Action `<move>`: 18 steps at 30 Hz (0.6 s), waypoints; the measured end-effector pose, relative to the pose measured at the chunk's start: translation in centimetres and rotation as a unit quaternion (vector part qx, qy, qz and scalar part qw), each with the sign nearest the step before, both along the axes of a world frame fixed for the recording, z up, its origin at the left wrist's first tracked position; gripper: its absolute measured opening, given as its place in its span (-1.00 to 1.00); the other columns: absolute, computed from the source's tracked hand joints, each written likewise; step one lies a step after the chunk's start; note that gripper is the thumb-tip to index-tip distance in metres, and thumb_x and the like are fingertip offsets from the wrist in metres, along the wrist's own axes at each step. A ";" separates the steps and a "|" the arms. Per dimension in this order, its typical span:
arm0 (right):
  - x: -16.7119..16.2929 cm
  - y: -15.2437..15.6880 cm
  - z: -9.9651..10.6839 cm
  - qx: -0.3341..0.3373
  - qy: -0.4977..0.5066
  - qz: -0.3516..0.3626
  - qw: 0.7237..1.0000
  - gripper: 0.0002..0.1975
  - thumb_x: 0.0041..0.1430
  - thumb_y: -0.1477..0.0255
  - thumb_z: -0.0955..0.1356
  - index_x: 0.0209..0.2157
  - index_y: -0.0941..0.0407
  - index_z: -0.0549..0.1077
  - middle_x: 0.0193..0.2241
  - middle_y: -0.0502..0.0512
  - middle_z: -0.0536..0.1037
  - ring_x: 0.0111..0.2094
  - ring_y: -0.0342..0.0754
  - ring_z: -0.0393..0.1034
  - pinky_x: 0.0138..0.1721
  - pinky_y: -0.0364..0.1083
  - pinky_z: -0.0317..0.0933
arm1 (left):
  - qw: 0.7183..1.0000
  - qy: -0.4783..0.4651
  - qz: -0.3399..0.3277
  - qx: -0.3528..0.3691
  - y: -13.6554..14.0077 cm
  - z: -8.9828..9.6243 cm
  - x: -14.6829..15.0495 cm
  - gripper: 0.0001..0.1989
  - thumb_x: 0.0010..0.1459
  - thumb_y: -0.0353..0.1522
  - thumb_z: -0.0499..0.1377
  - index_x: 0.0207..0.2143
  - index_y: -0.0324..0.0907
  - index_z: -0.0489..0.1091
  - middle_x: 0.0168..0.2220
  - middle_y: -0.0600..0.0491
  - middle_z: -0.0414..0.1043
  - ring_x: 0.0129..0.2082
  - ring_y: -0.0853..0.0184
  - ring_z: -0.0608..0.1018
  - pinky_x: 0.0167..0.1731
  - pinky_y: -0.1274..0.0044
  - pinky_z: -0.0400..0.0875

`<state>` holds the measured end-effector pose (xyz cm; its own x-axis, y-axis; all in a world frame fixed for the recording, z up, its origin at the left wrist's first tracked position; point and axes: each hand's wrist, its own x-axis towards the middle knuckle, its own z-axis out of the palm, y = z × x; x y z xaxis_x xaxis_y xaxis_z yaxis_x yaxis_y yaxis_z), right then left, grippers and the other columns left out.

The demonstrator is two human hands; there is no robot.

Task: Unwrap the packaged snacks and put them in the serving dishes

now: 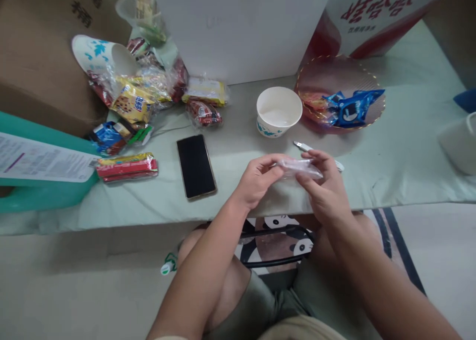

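Pinching the clear packet [298, 168] at each end with your left hand [257, 180] and right hand [324, 187], above the tabletop's near edge [405, 198]; keep both grips light, it looks flimsy.

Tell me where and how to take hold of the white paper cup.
Probably best to grip the cup just under its rim, coming from the left: it stands upright, tapers downward, and the pink bowl crowds its right.
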<state>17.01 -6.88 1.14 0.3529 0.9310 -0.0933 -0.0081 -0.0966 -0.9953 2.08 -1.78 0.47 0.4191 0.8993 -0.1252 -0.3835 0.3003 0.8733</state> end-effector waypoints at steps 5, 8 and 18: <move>1.6 1.8 2.3 -0.032 -0.122 0.070 0.990 -0.79 -0.01 0.28 0.50 -0.40 0.04 0.44 -0.53 -0.05 0.42 -0.52 -0.14 0.23 -0.46 -0.11 0.11 | 0.999 0.013 0.028 -0.034 0.6 0.3 -0.5 -0.78 0.07 -0.32 0.34 -0.18 -0.09 0.52 -0.24 0.12 0.42 -0.28 0.44 0.48 -0.24 0.57 0.34; 2.1 5.4 5.4 0.066 -0.292 0.027 0.954 -0.87 -0.01 0.40 0.45 -0.44 0.04 0.41 -0.52 -0.05 0.41 -0.51 -0.17 0.17 -0.42 -0.09 0.06 | 0.994 -0.010 0.064 -0.089 1.0 0.3 -0.7 -0.81 0.11 -0.34 0.28 -0.19 -0.11 0.46 -0.25 0.13 0.39 -0.23 0.43 0.52 -0.16 0.55 0.35; -1.5 21.2 4.6 -0.051 -0.419 0.210 0.882 -0.71 -0.22 0.87 0.40 -0.73 0.22 0.41 -0.82 -0.27 0.14 -0.65 -0.38 -0.15 -0.43 -0.08 -0.17 | 0.996 0.001 0.019 -0.089 1.7 0.7 -1.6 -0.87 0.06 -0.29 0.23 -0.37 -0.16 0.39 -0.45 0.15 0.36 -0.41 0.43 0.46 -0.25 0.51 0.28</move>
